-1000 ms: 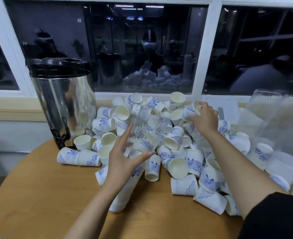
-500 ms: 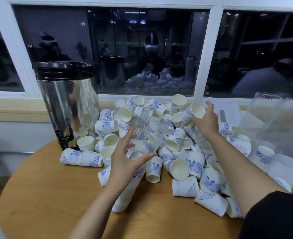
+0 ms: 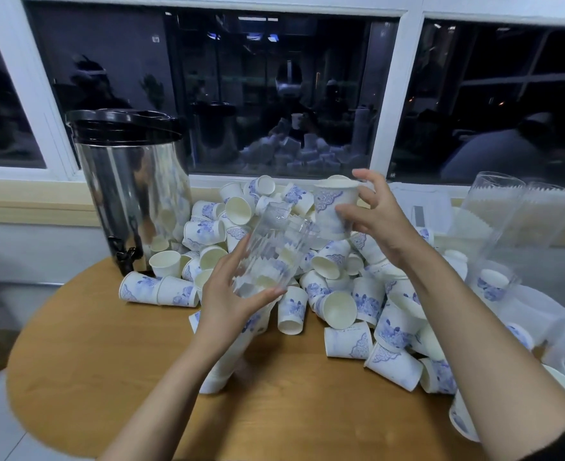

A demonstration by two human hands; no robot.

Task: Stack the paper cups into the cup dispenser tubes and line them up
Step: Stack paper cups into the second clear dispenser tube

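Left hand (image 3: pixel 228 306) grips the clear dispenser tube (image 3: pixel 269 261) tilted over the counter (image 3: pixel 114 354), mouth aimed at the right hand (image 3: pixel 379 221) pinching a paper cup (image 3: pixel 331 207), probably so it slides straight in.

Urn (image 3: pixel 131 201): polished metal body, mirror-glossy; black plastic lid (image 3: pixel 121 126), semi-gloss. Surface (image 3: pixel 91 344) under urn: wood-look, smooth, satin sheen. Dispenser tube (image 3: pixel 274 247) just right of urn: clear plastic, ribbed, glossy. Paper cup (image 3: pixel 332 207) further right: matt white paper w/ blue print. Cup pile (image 3: pixel 337 307) right of urn: matt paper too, cream insides. More tubes (image 3: pixel 494 207) far right of urn: clear glossy plastic.
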